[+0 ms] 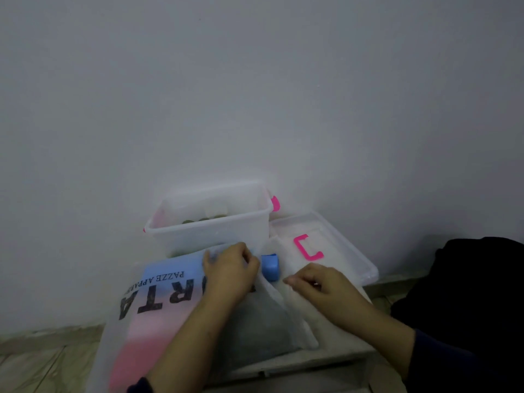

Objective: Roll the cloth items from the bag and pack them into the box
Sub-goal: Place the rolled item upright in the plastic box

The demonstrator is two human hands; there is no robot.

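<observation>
A translucent plastic bag [147, 313] with a blue-to-pink panel and black lettering lies on a low white table. My left hand [229, 268] grips the bag's top edge near its mouth. My right hand [314, 282] pinches the bag's other flap, fingers curled. A grey cloth [252, 330] shows through the bag between my arms. A rolled blue cloth [270, 267] lies just past my left hand. The clear box [209, 225] with pink latches stands behind against the wall, with dark green rolled items inside.
The box's clear lid [334, 251] with a pink handle lies flat to the right of the box. A dark bundle [467, 293] sits at the far right. A plain wall rises close behind; wooden floor shows at lower left.
</observation>
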